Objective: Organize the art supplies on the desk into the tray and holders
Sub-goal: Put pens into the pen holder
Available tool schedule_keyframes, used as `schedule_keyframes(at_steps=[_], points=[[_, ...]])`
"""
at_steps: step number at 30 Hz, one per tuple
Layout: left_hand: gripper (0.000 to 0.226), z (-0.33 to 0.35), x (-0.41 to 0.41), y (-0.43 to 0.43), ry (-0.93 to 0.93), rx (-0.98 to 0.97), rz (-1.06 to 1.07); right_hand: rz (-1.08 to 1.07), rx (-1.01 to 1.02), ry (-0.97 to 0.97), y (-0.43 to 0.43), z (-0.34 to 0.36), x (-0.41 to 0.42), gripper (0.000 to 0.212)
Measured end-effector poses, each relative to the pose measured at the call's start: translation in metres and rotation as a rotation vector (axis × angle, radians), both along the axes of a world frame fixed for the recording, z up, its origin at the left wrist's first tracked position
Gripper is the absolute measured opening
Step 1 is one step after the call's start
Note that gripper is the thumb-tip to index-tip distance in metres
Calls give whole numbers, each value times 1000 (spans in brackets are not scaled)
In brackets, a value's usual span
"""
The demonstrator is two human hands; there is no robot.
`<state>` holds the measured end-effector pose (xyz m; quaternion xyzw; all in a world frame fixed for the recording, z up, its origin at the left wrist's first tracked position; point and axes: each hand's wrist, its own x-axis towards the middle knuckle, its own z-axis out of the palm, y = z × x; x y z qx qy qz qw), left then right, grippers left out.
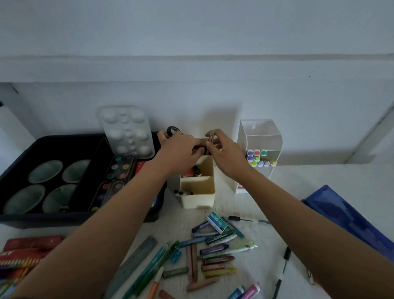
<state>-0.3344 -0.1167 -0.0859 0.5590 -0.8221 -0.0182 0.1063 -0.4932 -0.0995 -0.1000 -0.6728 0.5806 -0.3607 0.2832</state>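
While the cream holder (198, 195) stands close to the wall, just beside the black tray's (10, 180) right edge and near the white marker box (262, 133), both hands meet over its rear compartment. The left hand (177, 153) curls round a black loop (172, 130). The right hand (226, 156) pinches a slim stick (211, 136) upright. Crayons (215, 259), pens (149, 271) and a ruler (133, 267) crowd the surface (328, 177) between the forearms. A blue folder (352, 224) lies at right, with bare surface behind it.

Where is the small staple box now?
Head view, near centre: the staple box lies at the crayon pile's far edge, just before the cream holder.
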Motion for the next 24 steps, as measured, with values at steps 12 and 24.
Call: schedule_keyframes(at_steps=[12, 24], points=[[25, 14, 42, 66, 539, -88, -36, -8, -88, -44, 62, 2, -15, 43], [11, -23, 67, 190, 704, 12, 17, 153, -67, 218, 143, -67, -35, 11]])
